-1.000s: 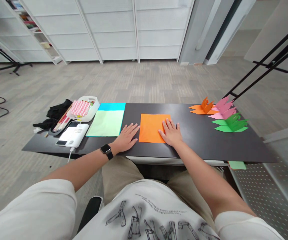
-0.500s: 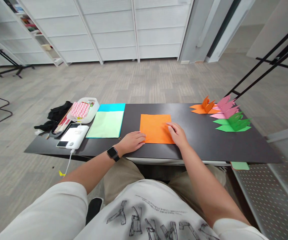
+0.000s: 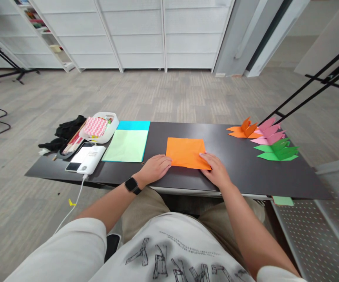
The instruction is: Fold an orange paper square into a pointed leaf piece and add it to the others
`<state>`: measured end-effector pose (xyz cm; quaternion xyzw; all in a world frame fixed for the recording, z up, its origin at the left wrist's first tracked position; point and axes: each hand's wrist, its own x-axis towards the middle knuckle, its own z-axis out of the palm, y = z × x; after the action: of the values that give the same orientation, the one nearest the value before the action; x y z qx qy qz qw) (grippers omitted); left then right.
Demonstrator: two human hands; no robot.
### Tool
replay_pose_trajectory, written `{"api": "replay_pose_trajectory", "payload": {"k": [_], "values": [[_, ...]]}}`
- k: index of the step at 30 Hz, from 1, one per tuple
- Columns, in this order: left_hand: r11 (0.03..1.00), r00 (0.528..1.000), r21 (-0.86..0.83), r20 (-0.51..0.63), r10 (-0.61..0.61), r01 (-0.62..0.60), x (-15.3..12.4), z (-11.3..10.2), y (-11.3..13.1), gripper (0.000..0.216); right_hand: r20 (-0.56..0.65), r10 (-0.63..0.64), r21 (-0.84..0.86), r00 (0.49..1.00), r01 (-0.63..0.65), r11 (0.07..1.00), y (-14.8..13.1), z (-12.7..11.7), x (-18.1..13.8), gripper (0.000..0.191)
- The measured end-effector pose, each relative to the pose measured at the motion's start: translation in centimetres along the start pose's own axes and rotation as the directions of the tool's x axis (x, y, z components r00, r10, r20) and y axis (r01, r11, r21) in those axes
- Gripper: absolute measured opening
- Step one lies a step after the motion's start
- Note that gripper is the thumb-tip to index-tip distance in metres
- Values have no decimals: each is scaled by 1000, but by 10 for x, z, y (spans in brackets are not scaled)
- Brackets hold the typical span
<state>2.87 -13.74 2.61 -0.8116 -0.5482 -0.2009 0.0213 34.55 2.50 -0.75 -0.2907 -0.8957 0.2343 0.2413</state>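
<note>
An orange paper square [image 3: 185, 150] lies on the dark table [image 3: 236, 174] in front of me. My left hand [image 3: 154, 168], with a black watch [image 3: 132, 184] on its wrist, is curled at the sheet's near left corner. My right hand [image 3: 218, 170] pinches the near right corner, and the sheet's near edge looks slightly raised between the two hands.
A light green sheet [image 3: 126, 145] lies over a blue one [image 3: 134, 125] to the left. Further left are a white tray [image 3: 112, 129], a white power bank [image 3: 91, 158] with a cable, and black cloth [image 3: 67, 131]. Folded orange [image 3: 244, 130], pink [image 3: 269, 135] and green [image 3: 278, 150] paper pieces sit far right.
Both hands slid from lying flat beside and on the sheet to its near corners, and their fingers curled in. The near edge of the orange sheet lifted a little.
</note>
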Motion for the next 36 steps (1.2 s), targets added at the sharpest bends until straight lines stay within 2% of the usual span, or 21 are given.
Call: {"api": "replay_pose_trajectory", "payload": {"k": [4, 7, 9, 13, 15, 19, 22, 25, 28, 36], "values": [[996, 1000, -90, -15, 6, -7, -14, -8, 0, 22, -28, -21, 41, 999, 22, 999, 5, -1, 5, 40], [993, 999, -118, -38, -20, 16, -24, -8, -5, 56, -83, -14, 90, 996, 21, 996, 6, -1, 5, 40], [990, 996, -115, -39, -84, 79, -25, -5, -10, 65, -106, -11, 120, 994, 23, 992, 6, -1, 3, 39], [980, 988, -143, -45, -148, 140, -12, 8, -20, 37, -134, -21, 155, 991, 42, 987, 4, 0, 0, 32], [971, 982, -173, -66, -178, 165, -4, 15, -24, 31, -139, -6, 159, 990, 28, 987, 4, 0, 0, 30], [939, 959, -247, -87, -269, 241, 3, 22, -27, 28, -98, 35, 125, 995, -23, 992, 7, 1, 2, 27], [916, 943, -287, -92, -319, 281, 0, 23, -28, 26, -78, 11, 79, 997, -5, 997, 11, 4, 7, 26], [889, 926, -315, -70, -370, 331, -3, 24, -29, 22, -90, 20, 23, 996, -18, 1000, 12, 7, 10, 21], [873, 905, -299, -61, -421, 386, -5, 25, -29, 21, -125, 69, -31, 990, -73, 997, 9, 6, 9, 23], [882, 913, -296, -69, -403, 367, 0, 26, -32, 15, -160, 113, -56, 981, -123, 991, 9, 6, 9, 32]]}}
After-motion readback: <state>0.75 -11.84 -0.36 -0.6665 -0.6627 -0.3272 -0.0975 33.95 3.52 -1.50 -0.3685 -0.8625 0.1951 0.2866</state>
